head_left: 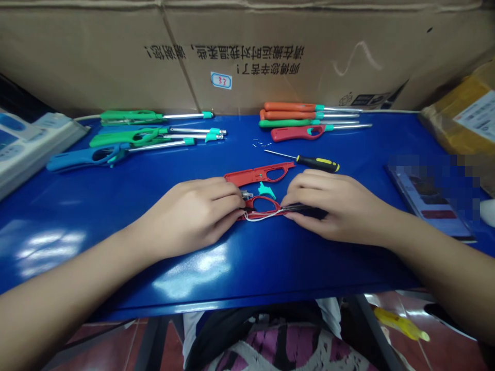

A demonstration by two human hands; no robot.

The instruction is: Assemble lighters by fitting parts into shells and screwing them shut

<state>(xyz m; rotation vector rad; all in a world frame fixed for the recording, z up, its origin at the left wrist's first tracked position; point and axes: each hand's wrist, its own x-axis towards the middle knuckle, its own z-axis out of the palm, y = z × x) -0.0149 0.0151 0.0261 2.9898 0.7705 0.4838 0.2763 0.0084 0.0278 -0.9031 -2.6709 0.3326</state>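
Note:
The open red lighter half-shell (264, 200) lies low on the table between my hands, a white wire (263, 218) running along its near edge. My left hand (207, 210) is closed round the shell's handle end, with a small metal part (246, 195) showing by the fingers. With its fingers pinched, my right hand (328, 203) grips the dark, thin lighter barrel (297, 207) at the other end. Just beyond lie a loose turquoise trigger (266, 190) and the second red half-shell (259, 175), inner side up.
A black-and-yellow screwdriver (317, 163) lies beyond my right hand, near several small pins (261, 143). Assembled lighters lie at back left (131, 137) and back right (297, 134). A cardboard box (247, 31) closes off the back; a phone (429, 196) lies right, a white power strip (31, 139) left.

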